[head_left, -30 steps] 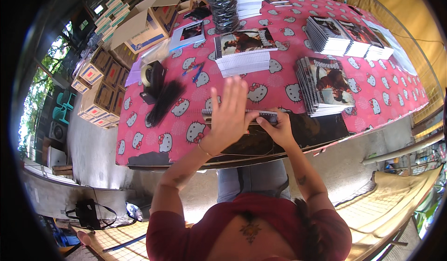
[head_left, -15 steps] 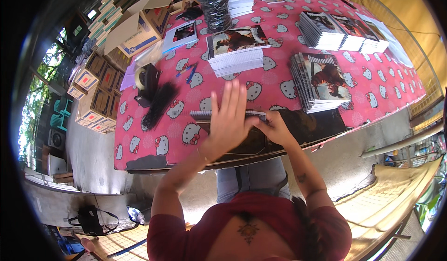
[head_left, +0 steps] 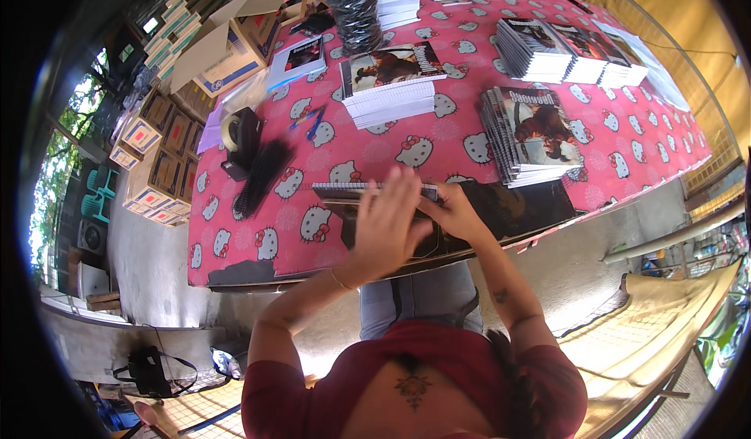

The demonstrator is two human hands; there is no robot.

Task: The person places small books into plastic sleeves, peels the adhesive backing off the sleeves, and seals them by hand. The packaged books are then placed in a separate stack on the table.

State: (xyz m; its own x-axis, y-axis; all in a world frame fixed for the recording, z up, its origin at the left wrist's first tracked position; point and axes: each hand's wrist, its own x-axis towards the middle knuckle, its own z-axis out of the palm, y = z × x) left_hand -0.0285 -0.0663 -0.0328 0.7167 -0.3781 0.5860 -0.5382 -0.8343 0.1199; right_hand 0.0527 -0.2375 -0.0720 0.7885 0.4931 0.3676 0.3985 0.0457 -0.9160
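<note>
At the table's front edge, a spiral-bound book [head_left: 335, 192] stands on its edge with its dark coil along the top. My left hand [head_left: 389, 224], slightly blurred, lies with fingers stretched out over the middle of the book and does not wrap round it. The book's right end is gripped between the thumb and fingers of my right hand [head_left: 456, 210]. Below both hands lies a dark worn patch [head_left: 524, 204] of the tabletop. Beyond them is a stack of books [head_left: 391, 87] with a picture cover, its white page edges facing me.
Black binding coils [head_left: 264, 177], a tape dispenser [head_left: 244, 138] and blue scissors [head_left: 315, 124] lie to the left. Bound books [head_left: 536, 134] are stacked at right, with more stacks [head_left: 575, 52] behind. A wrapped black bundle [head_left: 353, 12] and an open carton [head_left: 235, 52] stand at the back.
My left hand has come down along the book toward me, its fingertips now nearer the coil. My right hand keeps its grip on the right end. The view has shifted slightly.
</note>
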